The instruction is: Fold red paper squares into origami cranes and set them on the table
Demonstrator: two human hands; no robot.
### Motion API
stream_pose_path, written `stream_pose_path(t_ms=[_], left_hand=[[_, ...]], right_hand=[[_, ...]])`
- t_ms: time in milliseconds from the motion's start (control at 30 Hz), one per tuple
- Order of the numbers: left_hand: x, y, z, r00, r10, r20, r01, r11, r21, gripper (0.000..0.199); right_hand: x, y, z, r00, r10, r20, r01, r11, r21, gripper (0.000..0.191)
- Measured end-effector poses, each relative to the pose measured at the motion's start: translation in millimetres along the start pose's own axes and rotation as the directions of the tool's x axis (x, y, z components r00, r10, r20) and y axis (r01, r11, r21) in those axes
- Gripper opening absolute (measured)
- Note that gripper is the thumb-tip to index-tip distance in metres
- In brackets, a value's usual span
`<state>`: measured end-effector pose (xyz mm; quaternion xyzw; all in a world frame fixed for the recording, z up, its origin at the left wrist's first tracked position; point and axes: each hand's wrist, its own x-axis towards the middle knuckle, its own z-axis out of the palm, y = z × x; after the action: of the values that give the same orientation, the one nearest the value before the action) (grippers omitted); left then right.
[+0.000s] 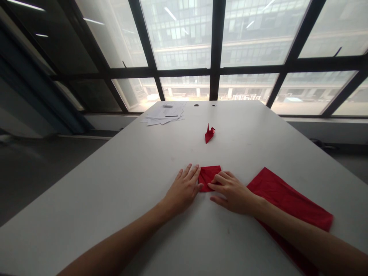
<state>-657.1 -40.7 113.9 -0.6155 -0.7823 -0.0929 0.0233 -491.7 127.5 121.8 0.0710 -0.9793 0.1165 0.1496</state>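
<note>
A small folded piece of red paper (207,176) lies flat on the white table (115,184), between my two hands. My left hand (185,186) is spread with its fingers apart, its fingertips and thumb touching the paper's left edge. From the right, my right hand (231,191) rests its bent fingers on the paper's lower right part, with the thumb apart on the table; it grips nothing. Under my right forearm is a larger red sheet (293,199), partly covered by the arm. Farther back on the table stands a folded red paper crane (209,134).
Loose white papers (161,115) with a dark strip on them lie at the table's far left. Two small dark round spots are near the far edge. Behind the table are large windows with dark frames (215,50), and a blue curtain (43,80) hangs at the left.
</note>
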Motion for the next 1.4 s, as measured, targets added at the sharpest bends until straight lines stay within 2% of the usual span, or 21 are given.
stream_pose_path(t_ms=[167, 367, 433, 500, 600, 667, 733, 933, 1033, 1167, 1267, 1400], left_hand=[[-5.9, 9.0, -0.1, 0.995, 0.084, 0.051, -0.083, 0.996, -0.02, 0.057], [-4.6, 6.6, -1.4, 0.995, 0.085, 0.048, -0.082, 0.995, -0.057, 0.053], [-3.3, 6.3, -3.6, 0.996, 0.074, 0.05, -0.07, 0.995, -0.074, 0.049], [-1.8, 6.2, -5.3, 0.996, 0.068, 0.051, -0.063, 0.994, -0.092, 0.046], [0.7, 5.4, -5.4, 0.998, 0.063, 0.032, -0.058, 0.99, -0.125, 0.042], [2.4, 4.2, -3.9, 0.998, 0.055, 0.01, -0.053, 0.987, -0.149, 0.038], [4.0, 2.5, -2.2, 0.999, 0.052, -0.008, -0.053, 0.984, -0.169, 0.035], [7.4, -1.2, -2.1, 0.996, 0.075, -0.041, -0.082, 0.973, -0.217, 0.027], [7.5, -1.5, -4.2, 0.994, 0.098, -0.04, -0.105, 0.967, -0.232, 0.027], [6.8, -0.4, -5.2, 0.992, 0.116, -0.058, -0.127, 0.961, -0.244, 0.026], [5.9, 1.3, -5.8, 0.993, 0.088, -0.083, -0.107, 0.961, -0.254, 0.025], [5.5, 3.1, -8.9, 0.993, 0.086, -0.08, -0.105, 0.956, -0.273, 0.026]], right_hand=[[0.1, 0.9, 0.8, 1.0, 0.006, -0.009, -0.006, 1.0, -0.004, 0.028], [0.7, -1.3, 0.3, 0.998, -0.017, -0.056, 0.02, 0.998, 0.056, 0.023], [1.2, -1.1, 2.3, 0.993, 0.01, -0.12, 0.003, 0.994, 0.111, 0.018], [2.1, 2.4, 5.5, 0.957, 0.138, -0.254, -0.099, 0.982, 0.162, 0.018], [3.6, 14.8, 10.9, 0.828, 0.369, -0.422, -0.327, 0.929, 0.172, 0.024], [3.8, 24.8, 14.3, 0.797, 0.44, -0.415, -0.421, 0.896, 0.14, 0.027], [3.4, 32.5, 17.7, 0.798, 0.485, -0.358, -0.464, 0.873, 0.148, 0.026], [1.8, 34.9, 22.1, 0.765, 0.587, -0.265, -0.428, 0.771, 0.471, 0.025], [1.5, 31.8, 20.0, 0.771, 0.582, -0.257, -0.375, 0.742, 0.556, 0.027], [2.8, 26.2, 16.1, 0.804, 0.518, -0.291, -0.282, 0.764, 0.58, 0.029], [3.9, 20.3, 13.9, 0.863, 0.391, -0.321, -0.192, 0.841, 0.506, 0.021], [3.2, 12.9, 12.1, 0.937, 0.212, -0.276, -0.106, 0.929, 0.355, 0.017]])
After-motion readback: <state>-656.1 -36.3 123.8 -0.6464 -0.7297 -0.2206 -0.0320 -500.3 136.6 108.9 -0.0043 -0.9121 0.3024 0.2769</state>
